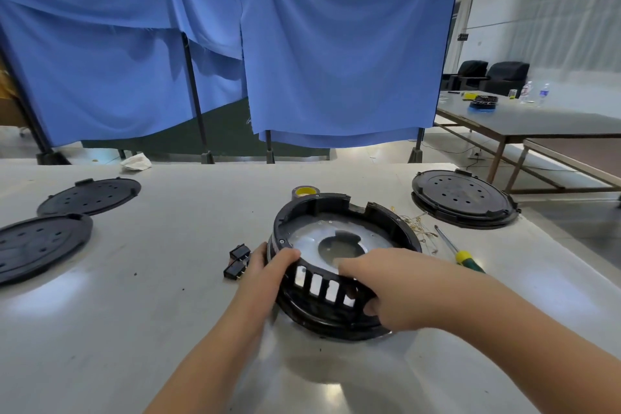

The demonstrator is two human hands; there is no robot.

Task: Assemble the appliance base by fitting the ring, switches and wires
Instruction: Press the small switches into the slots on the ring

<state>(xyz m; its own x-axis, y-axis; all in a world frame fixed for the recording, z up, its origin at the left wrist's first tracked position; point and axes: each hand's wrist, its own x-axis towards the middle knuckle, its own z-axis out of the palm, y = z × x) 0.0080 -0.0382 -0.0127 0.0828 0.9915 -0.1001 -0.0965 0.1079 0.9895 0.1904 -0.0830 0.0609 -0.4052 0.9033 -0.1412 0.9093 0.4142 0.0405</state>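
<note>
Both hands are gripping the black appliance base (342, 265), left hand (268, 269) curling over its rim, right hand (379, 289) steadying its slotted wall, as switches (238, 262) are waiting just left for fitting.

switches (238, 261) left of base (339, 265); screwdriver (458, 252) right

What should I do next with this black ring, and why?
Probably seat the black ring flat on the table: both the left hand and right hand grip its near rim, and it looks tilted. The switches lie unfitted beside it.
</note>
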